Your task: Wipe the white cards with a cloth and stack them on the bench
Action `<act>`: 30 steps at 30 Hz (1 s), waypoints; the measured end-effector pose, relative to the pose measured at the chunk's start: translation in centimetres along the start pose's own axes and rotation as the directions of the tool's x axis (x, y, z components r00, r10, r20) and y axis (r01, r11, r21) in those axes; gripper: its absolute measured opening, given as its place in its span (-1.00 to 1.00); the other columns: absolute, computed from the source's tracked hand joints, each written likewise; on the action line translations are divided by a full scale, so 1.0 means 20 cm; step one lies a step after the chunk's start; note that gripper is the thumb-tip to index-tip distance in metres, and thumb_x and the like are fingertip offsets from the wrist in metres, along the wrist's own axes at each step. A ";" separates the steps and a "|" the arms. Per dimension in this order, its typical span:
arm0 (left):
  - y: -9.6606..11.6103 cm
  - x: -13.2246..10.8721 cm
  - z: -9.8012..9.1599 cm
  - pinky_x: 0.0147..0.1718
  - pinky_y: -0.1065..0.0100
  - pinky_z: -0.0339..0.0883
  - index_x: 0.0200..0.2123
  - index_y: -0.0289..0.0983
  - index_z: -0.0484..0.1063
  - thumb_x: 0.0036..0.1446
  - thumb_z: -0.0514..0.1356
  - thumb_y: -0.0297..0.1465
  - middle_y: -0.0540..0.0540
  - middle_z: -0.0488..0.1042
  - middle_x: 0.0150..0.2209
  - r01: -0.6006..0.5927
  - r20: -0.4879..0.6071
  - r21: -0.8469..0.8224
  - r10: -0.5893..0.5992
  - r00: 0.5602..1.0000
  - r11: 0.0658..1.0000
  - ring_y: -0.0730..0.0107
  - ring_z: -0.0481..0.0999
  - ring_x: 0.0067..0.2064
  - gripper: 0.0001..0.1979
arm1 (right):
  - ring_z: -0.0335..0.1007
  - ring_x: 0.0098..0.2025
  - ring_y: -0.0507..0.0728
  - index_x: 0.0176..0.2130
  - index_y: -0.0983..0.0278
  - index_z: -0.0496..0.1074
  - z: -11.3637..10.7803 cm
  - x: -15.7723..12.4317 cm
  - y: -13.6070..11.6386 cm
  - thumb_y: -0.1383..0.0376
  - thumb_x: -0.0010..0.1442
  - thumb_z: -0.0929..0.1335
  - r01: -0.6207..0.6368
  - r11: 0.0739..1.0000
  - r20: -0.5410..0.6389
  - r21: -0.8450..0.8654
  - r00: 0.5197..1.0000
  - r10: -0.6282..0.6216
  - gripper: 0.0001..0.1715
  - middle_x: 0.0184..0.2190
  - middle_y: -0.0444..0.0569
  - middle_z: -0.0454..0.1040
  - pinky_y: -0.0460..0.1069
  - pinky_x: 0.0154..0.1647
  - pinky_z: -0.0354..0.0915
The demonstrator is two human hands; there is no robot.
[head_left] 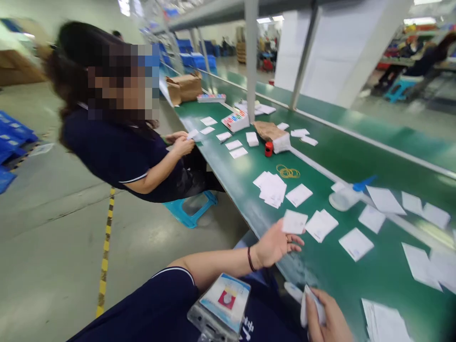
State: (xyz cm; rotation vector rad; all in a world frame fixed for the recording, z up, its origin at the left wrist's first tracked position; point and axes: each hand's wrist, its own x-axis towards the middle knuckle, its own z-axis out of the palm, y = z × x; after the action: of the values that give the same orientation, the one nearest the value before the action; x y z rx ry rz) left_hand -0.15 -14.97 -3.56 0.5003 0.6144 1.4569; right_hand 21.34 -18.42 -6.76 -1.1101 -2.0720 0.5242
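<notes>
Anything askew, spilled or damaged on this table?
Mildly askew: the card pile near the rubber bands lies splayed, corners poking out at different angles, unlike the neat white stack farther along the green table. I see no spill or damage, though blur hides fine detail.

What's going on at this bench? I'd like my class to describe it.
At a green table, the camera wearer's left hand is palm up, with a white card at its fingers; how firm the grip is, I cannot tell. The right hand holds something white near the table's edge. A pile of white cards lies by some yellow rubber bands. Further along, a co-worker on a blue stool holds another small white card.
</notes>
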 end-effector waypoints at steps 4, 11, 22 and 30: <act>0.07 0.00 0.07 -0.17 0.26 0.28 0.02 -0.44 0.40 0.17 0.01 0.05 -0.35 0.50 -0.05 0.308 0.114 -0.342 -0.286 0.951 0.888 0.25 0.49 -0.18 -0.33 | 0.53 -0.30 0.15 -0.21 0.24 0.45 -0.05 0.02 -0.08 0.15 0.33 0.26 -0.033 0.999 -0.002 0.009 0.999 0.033 -0.74 -0.32 0.00 0.57 0.00 -0.25 0.43; 0.02 -0.07 0.09 -0.10 0.20 0.29 0.07 -0.40 0.41 0.18 0.01 -0.03 -0.32 0.50 0.00 0.356 0.124 -0.308 -0.334 0.934 0.882 0.14 0.49 -0.08 -0.38 | 0.49 -0.31 0.08 -0.19 0.24 0.42 -0.13 0.11 -0.18 0.26 0.30 0.30 -0.108 0.985 -0.054 0.132 0.992 0.116 -0.88 -0.32 -0.05 0.52 -0.05 -0.27 0.42; -0.12 -0.20 0.05 0.19 0.16 0.17 0.23 -0.09 0.29 0.07 0.24 -0.01 -0.07 0.37 0.18 0.261 0.220 0.074 -0.271 0.937 0.963 0.15 0.36 0.17 -0.32 | 0.46 -0.24 0.13 -0.16 0.24 0.43 -0.07 0.33 -0.28 0.40 0.24 0.34 0.092 0.996 -0.279 0.007 0.957 -0.086 -0.86 -0.29 0.01 0.52 0.05 -0.19 0.41; -0.17 -0.23 0.01 0.32 0.07 0.01 0.34 -0.12 0.09 0.18 0.10 0.05 -0.13 0.27 0.27 0.145 0.237 0.265 -0.210 0.949 0.953 0.06 0.19 0.31 -0.26 | 0.46 -0.26 0.08 -0.15 0.25 0.45 0.01 0.26 -0.31 0.43 0.25 0.33 0.156 0.984 -0.152 0.084 0.978 -0.142 -0.83 -0.27 0.01 0.50 -0.02 -0.25 0.42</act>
State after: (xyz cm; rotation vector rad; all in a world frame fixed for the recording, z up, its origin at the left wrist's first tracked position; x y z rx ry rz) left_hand 2.51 -19.69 -5.21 0.7972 0.6123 1.1242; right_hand 15.92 -17.59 -0.80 -0.9018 -1.9633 0.4500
